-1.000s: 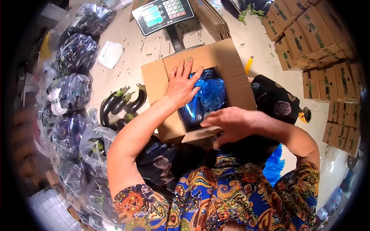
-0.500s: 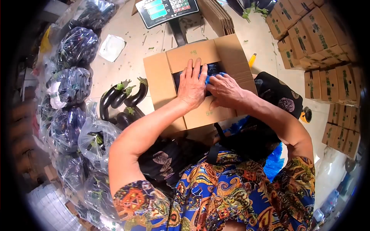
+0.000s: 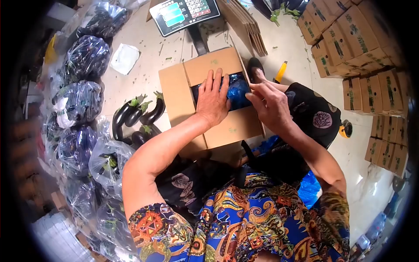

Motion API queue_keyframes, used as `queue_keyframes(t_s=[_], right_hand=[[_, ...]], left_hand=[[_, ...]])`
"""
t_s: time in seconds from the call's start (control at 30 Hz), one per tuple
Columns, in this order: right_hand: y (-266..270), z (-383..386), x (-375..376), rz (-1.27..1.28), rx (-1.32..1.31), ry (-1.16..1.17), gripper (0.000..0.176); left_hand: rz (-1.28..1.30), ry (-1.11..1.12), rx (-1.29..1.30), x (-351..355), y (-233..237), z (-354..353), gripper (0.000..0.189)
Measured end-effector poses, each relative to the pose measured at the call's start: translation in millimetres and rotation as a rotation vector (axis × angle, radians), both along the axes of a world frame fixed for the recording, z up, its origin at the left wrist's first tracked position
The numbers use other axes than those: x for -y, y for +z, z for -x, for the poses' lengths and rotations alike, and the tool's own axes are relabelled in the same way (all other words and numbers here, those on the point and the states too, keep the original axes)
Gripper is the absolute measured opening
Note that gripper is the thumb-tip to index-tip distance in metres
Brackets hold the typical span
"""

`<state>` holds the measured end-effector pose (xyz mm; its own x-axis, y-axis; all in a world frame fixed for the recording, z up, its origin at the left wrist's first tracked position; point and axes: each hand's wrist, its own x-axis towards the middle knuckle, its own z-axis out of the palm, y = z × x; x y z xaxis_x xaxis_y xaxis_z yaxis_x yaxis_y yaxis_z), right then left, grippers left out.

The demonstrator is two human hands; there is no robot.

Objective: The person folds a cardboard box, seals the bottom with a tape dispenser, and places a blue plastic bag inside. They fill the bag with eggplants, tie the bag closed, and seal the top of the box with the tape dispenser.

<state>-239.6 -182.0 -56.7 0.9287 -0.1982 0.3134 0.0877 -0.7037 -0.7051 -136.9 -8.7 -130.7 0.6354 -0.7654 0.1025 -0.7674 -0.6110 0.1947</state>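
Observation:
A cardboard box [image 3: 174,94] sits in front of me below the scale, its left, far and near flaps lying over the top. Through the middle gap shows blue plastic [image 3: 238,91] with dark contents. My left hand [image 3: 212,99] presses flat on the box, fingers spread over the left part of the gap. At the right edge, my right hand [image 3: 271,104] touches the upright right flap, fingers bent and partly apart, with no separate object visible in it.
A scale display [image 3: 183,15] stands beyond the box. Loose eggplants [image 3: 126,114] and bagged eggplants [image 3: 87,56] lie left. Folded cardboard [image 3: 246,26], a yellow cutter [image 3: 281,72], a tape roll [image 3: 346,129] and stacked boxes [image 3: 358,37] are right.
The right flap has gone from lying outward to standing upright. My right hand has left the blue plastic and moved right to the box edge. More blue plastic shows.

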Motion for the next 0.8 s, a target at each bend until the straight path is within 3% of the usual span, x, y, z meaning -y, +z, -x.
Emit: queue_keyframes(t_s=[0.1, 0.23, 0.27, 0.37, 0.4, 0.43, 0.5, 0.53, 0.67, 0.8], right_hand=[[-23.8, -3.8, -8.9, -0.167, 0.075, 0.025, 0.025], [-61.9, -9.2, -33.8, 0.311, 0.078, 0.067, 0.047], [-72.5, -9.5, -31.6, 0.337, 0.003, 0.091, 0.06], [-75.8, -9.7, -25.2, 0.387, -0.099, -0.096, 0.076], [-79.8, -11.7, -17.9, 0.213, -0.296, -0.159, 0.091], [-87.4, -14.2, -11.8, -0.11, -0.309, -0.131, 0.101], [-87.8, -14.8, -9.6, -0.408, -0.32, -0.031, 0.105], [-88.4, -18.8, -8.7, -0.375, -0.28, -0.034, 0.106], [-96.8, -39.2, -6.9, -0.253, -0.19, -0.019, 0.107], [-102.7, -69.7, -9.9, -0.149, -0.202, -0.062, 0.108]], left_hand=[[-0.027, 0.006, -0.121, -2.8, 9.7, -2.9, 0.084], [0.365, -0.007, -0.315, -18.8, -2.0, -33.6, 0.065], [0.458, 0.123, -0.204, -25.0, 4.8, -35.9, 0.055], [0.257, 0.461, 0.097, -71.3, 28.4, -60.6, 0.064], [0.314, 0.612, -0.113, -86.4, 30.5, -69.2, 0.064], [0.369, 0.766, -0.329, -95.5, 29.4, -72.0, 0.064], [0.727, 0.666, -0.717, -94.4, 29.7, -61.1, 0.058], [0.901, 0.59, -0.914, -89.5, 35.1, -60.6, 0.055], [0.456, 0.578, -0.515, -63.4, 56.4, -81.3, 0.032], [0.184, 0.443, -0.326, -33.6, 78.1, -100.4, 0.041]])
